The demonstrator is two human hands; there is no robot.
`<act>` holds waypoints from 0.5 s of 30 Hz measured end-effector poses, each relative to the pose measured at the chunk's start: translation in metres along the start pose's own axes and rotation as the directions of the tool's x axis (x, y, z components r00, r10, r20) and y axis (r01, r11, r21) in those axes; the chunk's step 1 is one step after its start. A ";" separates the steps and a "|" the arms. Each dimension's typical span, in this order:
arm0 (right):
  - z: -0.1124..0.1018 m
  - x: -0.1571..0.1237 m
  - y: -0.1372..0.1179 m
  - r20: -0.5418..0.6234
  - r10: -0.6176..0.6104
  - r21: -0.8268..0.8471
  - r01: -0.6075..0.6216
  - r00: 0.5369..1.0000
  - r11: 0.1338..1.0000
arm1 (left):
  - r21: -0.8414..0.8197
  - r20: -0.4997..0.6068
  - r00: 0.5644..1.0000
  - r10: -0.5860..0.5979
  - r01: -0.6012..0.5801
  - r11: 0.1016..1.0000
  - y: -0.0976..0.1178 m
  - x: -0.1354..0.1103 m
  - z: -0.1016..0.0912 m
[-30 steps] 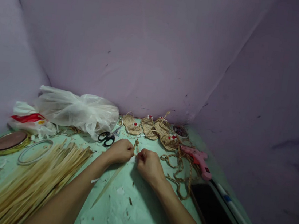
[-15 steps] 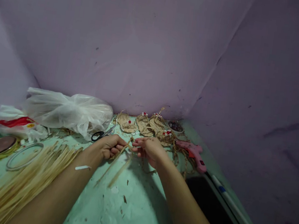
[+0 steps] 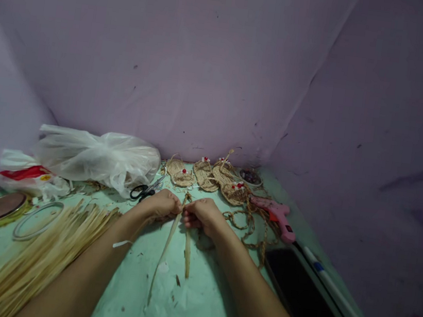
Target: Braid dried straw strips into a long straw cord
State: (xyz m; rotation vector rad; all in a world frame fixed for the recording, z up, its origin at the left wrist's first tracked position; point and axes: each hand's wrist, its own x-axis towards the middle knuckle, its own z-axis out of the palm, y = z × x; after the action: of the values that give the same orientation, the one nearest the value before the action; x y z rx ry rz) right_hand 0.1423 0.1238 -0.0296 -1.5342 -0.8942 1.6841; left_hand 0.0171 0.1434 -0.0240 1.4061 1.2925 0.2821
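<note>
My left hand [image 3: 165, 204] and my right hand [image 3: 201, 214] meet over the green tabletop, each pinching dry straw-coloured fibre strips. One fibre strip [image 3: 168, 246] hangs from between the fingertips toward me, and a shorter strip [image 3: 186, 256] drops below my right hand. Just past the fingertips a short twisted or braided end [image 3: 187, 197] shows. Fingers hide how the strips cross. Left of my left forearm lies a fanned bundle of pale fibres [image 3: 46, 256]. Black-handled scissors [image 3: 144, 191] rest behind my left hand.
Small woven slippers with red beads [image 3: 205, 174] line the wall. Braided cord [image 3: 253, 226] and a pink glue gun [image 3: 276, 214] lie at right, near a dark flat object [image 3: 306, 296]. Plastic bags [image 3: 106, 157], a tape roll [image 3: 0, 208] and a ring [image 3: 37, 221] sit at left.
My right hand's fingers have closed in on the strips, and both hands are now nearer each other. The hanging strips have swung right and spread apart.
</note>
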 end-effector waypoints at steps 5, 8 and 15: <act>0.000 0.006 0.004 -0.035 -0.029 -0.052 0.027 0.999 0.998 | 0.338 -0.156 0.962 0.223 -0.160 0.927 0.001 0.001 0.000; -0.002 0.003 0.004 -0.003 -0.054 -0.049 0.054 0.999 0.997 | 0.427 -0.171 0.938 0.303 -0.207 0.880 -0.004 0.003 -0.001; -0.013 -0.004 0.002 -0.027 -0.159 -0.475 0.127 0.987 0.871 | 0.242 -0.242 0.969 0.056 0.004 0.970 -0.003 0.003 0.007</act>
State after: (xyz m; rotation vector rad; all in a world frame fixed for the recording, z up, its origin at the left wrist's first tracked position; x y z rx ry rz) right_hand 0.1556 0.1200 -0.0301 -1.7701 -1.4253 1.3576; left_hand 0.0219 0.1414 -0.0301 1.6328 1.5548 0.3359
